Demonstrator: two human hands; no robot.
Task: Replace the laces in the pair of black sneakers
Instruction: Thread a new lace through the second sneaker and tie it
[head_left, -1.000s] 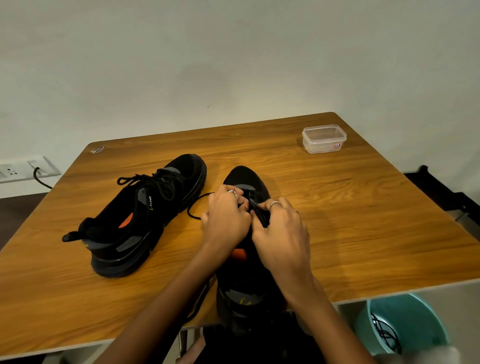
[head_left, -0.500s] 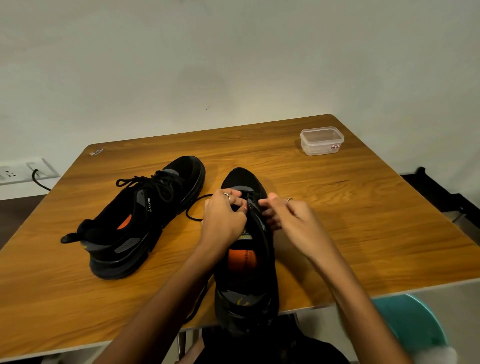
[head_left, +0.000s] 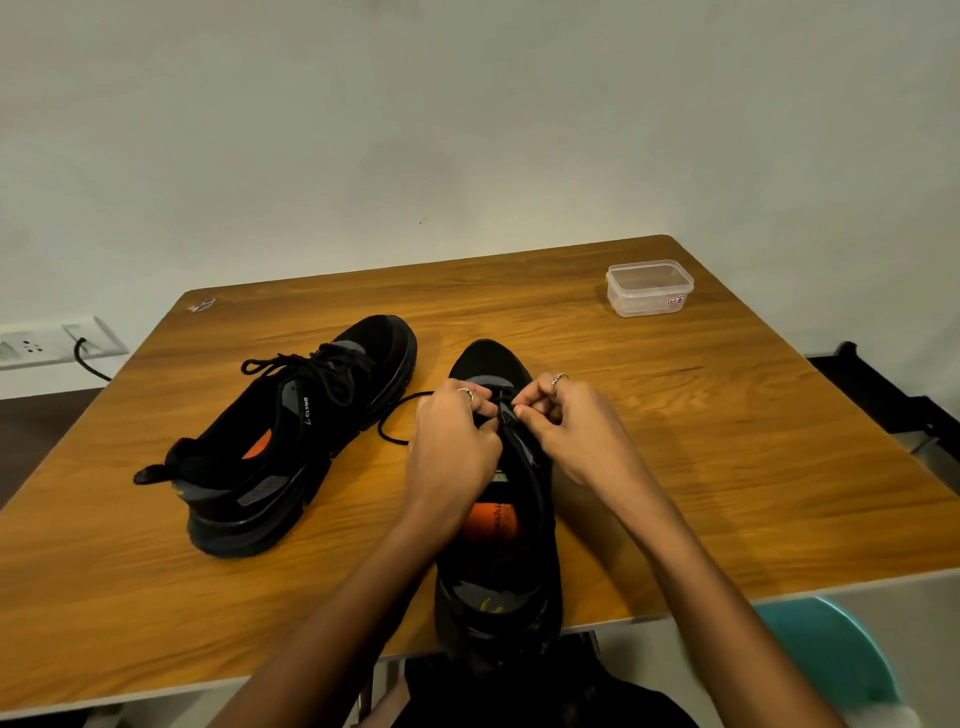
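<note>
While left hand (head_left: 451, 447) pinches lace (head_left: 402, 415), right hand (head_left: 563, 428) pinches sneaker (head_left: 501, 499) eyelet edge.

A clear plastic container (head_left: 649, 287) with a small red label sits on the wooden desk (head_left: 727, 441), beyond the hands and to their right. A white wall socket (head_left: 47, 343) with a black cable plugged in lies far left. A teal bin (head_left: 841, 654) stands below, right of the hands.

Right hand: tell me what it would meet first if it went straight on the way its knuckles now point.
The right hand points left across the near sneaker, so it would probably meet the left hand first, at the lace both pinch. Their depth is unclear.
</note>
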